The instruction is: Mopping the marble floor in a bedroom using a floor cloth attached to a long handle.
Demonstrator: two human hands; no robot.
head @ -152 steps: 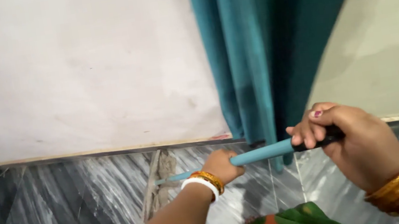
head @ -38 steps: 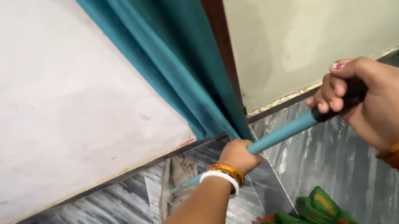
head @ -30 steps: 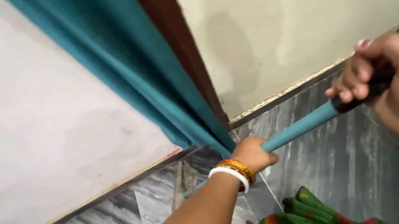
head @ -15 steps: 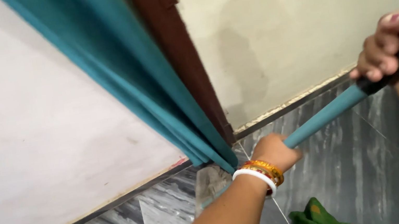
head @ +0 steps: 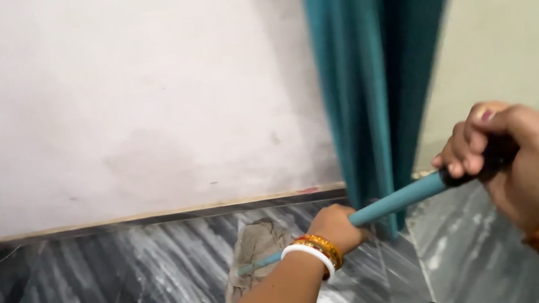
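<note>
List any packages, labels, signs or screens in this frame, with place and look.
None in view. Only the left hand and right hand gripping a teal mop handle, a grey mop cloth on the marbled floor, a teal curtain and bare walls.

View, single: head-worn camera, set at the person's own eye height, looked forward and down toward the foot of the wall (head: 121, 109). Range: close; forearms entered from the bottom edge, right hand (head: 534, 162) nearest the lens, left hand (head: 338, 227) farther out. Field covered: grey marbled floor (head: 91, 292) along the bottom edge, wall above, teal curtain (head: 377, 64) right of centre. Second view: not held; no shared area.
</note>
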